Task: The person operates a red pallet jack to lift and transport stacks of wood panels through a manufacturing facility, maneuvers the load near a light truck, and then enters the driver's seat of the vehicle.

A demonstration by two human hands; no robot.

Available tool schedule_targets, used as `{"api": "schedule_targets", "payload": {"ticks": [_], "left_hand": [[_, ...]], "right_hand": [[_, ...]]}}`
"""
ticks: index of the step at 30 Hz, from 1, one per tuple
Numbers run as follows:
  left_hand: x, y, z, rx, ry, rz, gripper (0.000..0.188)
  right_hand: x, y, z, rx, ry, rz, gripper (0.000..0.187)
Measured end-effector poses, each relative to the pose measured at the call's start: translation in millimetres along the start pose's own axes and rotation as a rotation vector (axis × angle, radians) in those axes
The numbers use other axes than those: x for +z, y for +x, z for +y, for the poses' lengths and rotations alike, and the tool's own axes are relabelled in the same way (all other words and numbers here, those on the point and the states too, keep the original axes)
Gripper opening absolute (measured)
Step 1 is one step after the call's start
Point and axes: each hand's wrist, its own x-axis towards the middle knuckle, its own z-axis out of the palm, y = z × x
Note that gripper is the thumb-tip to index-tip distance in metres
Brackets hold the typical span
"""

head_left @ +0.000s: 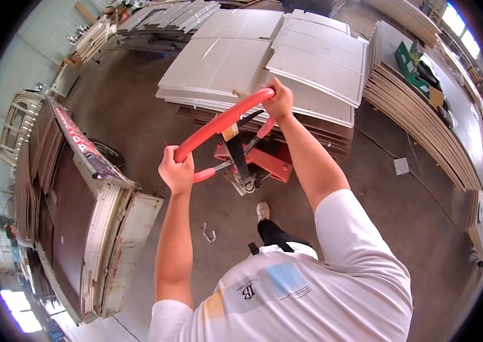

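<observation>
Red handle [219, 126], 2 hands [176, 169] [279, 100] gripping, panels [219, 62] ahead

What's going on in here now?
A person grips the red handle of a pallet jack, left hand on one end, right hand on the other. The jack's red base sits at the near edge of stacked white panels; any forks are hidden. A vehicle loaded with boards stands to the left.

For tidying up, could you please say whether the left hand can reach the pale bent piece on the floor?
Probably not: the left hand grips the red handle, well above the pale bent piece.
</observation>
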Motion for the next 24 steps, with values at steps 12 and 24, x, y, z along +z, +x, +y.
{"api": "schedule_targets", "payload": {"ticks": [12,24], "left_hand": [[15,186,-143,0.007,-0.103,-0.062,0.017],[-171,147,-295,0.235,-0.333,-0.135,0.026]], "right_hand": [[165,80,-39,0.127,-0.072,-0.023,0.024],[149,-127,-247,0.241,0.059,-0.684,0.052]]}}
